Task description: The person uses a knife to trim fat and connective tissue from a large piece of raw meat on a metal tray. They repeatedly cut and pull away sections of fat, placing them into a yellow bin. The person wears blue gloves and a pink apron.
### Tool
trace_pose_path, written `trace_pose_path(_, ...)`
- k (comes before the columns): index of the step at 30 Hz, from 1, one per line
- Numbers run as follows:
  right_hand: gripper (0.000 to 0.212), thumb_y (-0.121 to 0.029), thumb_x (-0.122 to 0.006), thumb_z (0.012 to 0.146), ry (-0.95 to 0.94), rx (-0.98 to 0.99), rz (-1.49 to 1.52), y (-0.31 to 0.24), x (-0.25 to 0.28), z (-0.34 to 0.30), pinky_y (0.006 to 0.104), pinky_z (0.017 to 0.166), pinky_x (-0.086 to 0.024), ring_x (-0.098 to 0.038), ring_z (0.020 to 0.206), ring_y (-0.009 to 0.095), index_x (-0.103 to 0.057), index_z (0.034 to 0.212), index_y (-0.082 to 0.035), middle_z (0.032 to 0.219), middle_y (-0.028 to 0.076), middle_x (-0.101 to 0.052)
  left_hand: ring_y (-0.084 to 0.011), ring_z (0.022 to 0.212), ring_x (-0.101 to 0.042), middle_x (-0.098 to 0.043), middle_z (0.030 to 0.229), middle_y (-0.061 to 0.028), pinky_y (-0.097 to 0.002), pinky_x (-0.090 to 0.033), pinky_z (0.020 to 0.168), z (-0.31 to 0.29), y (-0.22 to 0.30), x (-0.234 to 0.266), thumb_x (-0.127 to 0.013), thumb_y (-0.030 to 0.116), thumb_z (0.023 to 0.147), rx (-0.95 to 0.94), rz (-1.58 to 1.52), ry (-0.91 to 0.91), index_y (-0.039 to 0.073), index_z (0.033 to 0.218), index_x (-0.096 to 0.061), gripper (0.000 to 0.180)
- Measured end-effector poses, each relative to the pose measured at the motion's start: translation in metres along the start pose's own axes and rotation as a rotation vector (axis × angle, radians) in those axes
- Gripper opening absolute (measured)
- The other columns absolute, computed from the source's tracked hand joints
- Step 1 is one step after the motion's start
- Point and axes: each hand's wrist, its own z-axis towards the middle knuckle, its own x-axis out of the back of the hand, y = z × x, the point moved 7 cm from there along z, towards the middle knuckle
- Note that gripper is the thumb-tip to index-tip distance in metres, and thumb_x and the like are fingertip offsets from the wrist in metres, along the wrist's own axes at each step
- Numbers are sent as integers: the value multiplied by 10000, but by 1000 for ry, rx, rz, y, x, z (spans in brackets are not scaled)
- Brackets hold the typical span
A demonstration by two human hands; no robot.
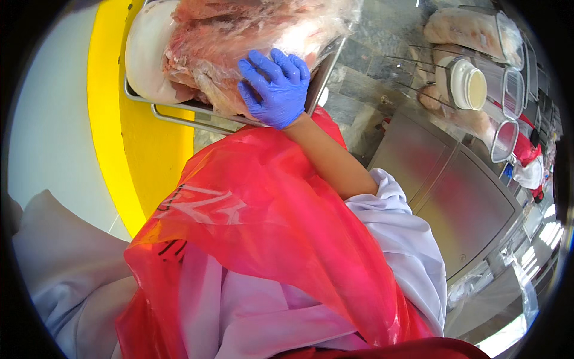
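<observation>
My right hand point(275, 87), in a blue glove, rests palm down on a big slab of raw meat point(221, 54). Its fingers are spread and bent slightly over the surface. Clear plastic film point(305, 30) covers part of the meat, mostly on its right side. Underneath is a metal tray or cart with a rail handle point(191, 122), and a white rounded piece point(146, 54) lies at the meat's left end. My left hand does not show; only a pale sleeve point(72, 257) reaches toward the left edge.
A red plastic apron point(287, 197) covers my front. Left of the cart runs a yellow curved band point(110, 119). To the right are a steel cabinet point(442, 179), a white tub point(469, 87), wire racks and bagged meat point(472, 33). Grey tiles point(359, 84) show between.
</observation>
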Motion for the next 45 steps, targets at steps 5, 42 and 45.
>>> trace_pose_path(5, 392, -342, -759, 799, 13, 1, -96, 18, 0, 1, 459, 1075, -354, -498, 1257, 247, -709, 1179, -264, 1305, -40, -633, -361, 1096, -696, -703, 1205, -204, -402, -540, 932, -22, -28, -147, -624, 246, 1029, -114, -411, 434, 95, 1375, -624, 378)
trace_pose_path(42, 332, -231, -786, 833, -173, 211, -8, 43, 75, 82, 425, 949, -477, -624, 1073, 273, -715, 1153, -180, 1202, 73, -663, -380, 961, -683, -707, 1070, -201, -416, -540, 859, -46, -23, -190, -614, 250, 1031, 54, -613, 484, 126, 1396, -622, 385)
trace_pose_path(45, 323, -204, -826, 821, -26, 160, -68, 95, 79, 140, 412, 909, -499, -648, 1033, 277, -735, 1117, -108, 1137, 89, -689, -376, 889, -681, -691, 988, -194, -421, -538, 786, -84, 29, -185, -627, 258, 1025, 216, -586, 514, 170, 1400, -624, 385)
